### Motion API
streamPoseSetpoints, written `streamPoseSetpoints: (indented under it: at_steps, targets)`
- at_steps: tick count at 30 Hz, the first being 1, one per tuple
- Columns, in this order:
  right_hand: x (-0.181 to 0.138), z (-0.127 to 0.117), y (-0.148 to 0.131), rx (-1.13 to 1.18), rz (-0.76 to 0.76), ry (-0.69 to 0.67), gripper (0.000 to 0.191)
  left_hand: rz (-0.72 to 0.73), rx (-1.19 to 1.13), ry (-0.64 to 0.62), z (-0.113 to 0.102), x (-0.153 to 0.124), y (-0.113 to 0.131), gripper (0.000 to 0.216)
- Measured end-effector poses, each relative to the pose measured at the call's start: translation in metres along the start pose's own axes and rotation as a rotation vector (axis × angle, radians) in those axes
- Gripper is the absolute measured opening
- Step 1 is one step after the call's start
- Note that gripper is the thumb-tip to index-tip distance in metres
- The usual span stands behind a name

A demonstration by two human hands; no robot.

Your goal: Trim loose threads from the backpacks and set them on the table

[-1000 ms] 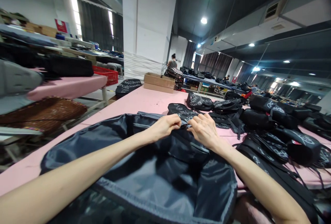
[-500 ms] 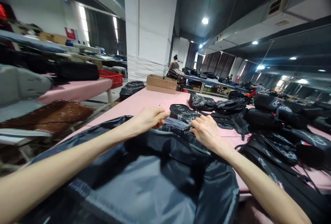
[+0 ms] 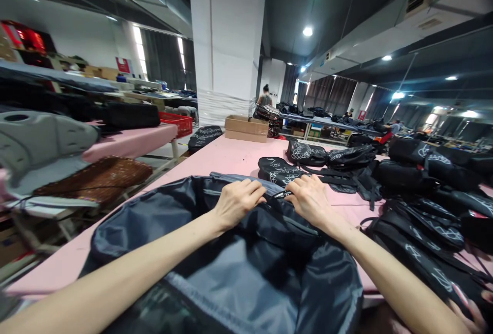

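Observation:
A dark backpack [image 3: 239,267] lies wide open on the pink table in front of me, its shiny grey-black lining showing. My left hand [image 3: 242,198] is closed at the far edge of the opening, its fingertips pinching the fabric by an inner zipper. Just to its right, my right hand [image 3: 308,195] pinches a short black strip [image 3: 283,195] with light marks, which spans the small gap between both hands. Whether that strip is a zipper pull or a label I cannot tell. Fingers partly hide the edge beneath them.
Beyond the backpack, the pink table [image 3: 208,162] holds a patterned black bag [image 3: 275,169] and a cardboard box [image 3: 246,128]. More black bags [image 3: 419,236] are piled on the right, where another person's hand [image 3: 470,316] shows. A grey chair [image 3: 42,138] stands left; a white pillar [image 3: 231,41] rises behind.
My left hand has come down from above the far edge and closed on the fabric beside my right hand. My right hand keeps its pinch. The view has shifted slightly left.

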State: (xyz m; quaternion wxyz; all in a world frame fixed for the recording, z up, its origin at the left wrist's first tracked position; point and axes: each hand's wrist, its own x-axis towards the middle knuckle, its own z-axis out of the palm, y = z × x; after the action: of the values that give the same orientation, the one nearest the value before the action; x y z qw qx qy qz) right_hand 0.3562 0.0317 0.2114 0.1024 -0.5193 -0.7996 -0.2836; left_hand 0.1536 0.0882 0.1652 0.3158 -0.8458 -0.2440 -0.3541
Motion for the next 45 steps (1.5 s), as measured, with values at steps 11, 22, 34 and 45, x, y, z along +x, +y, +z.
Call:
streamPoseSetpoints:
  at_steps: [11, 22, 34, 45]
  targets:
    - [-0.001, 0.0, 0.0, -0.016, 0.02, 0.043, 0.015, 0.018, -0.003, -0.076, 0.016, 0.003, 0.005, 0.027]
    - [-0.001, -0.004, -0.005, -0.012, -0.036, 0.062, 0.012, -0.281, -0.665, -0.277, -0.006, 0.011, -0.011, 0.012]
    - [0.011, -0.009, -0.017, -0.092, -0.158, 0.059, 0.009, -0.258, -0.675, -0.241, -0.007, 0.005, -0.011, 0.012]
    - [0.015, -0.007, -0.017, -0.103, -0.11, 0.054, 0.009, -0.189, -1.106, -0.786, -0.037, -0.006, -0.021, 0.012]
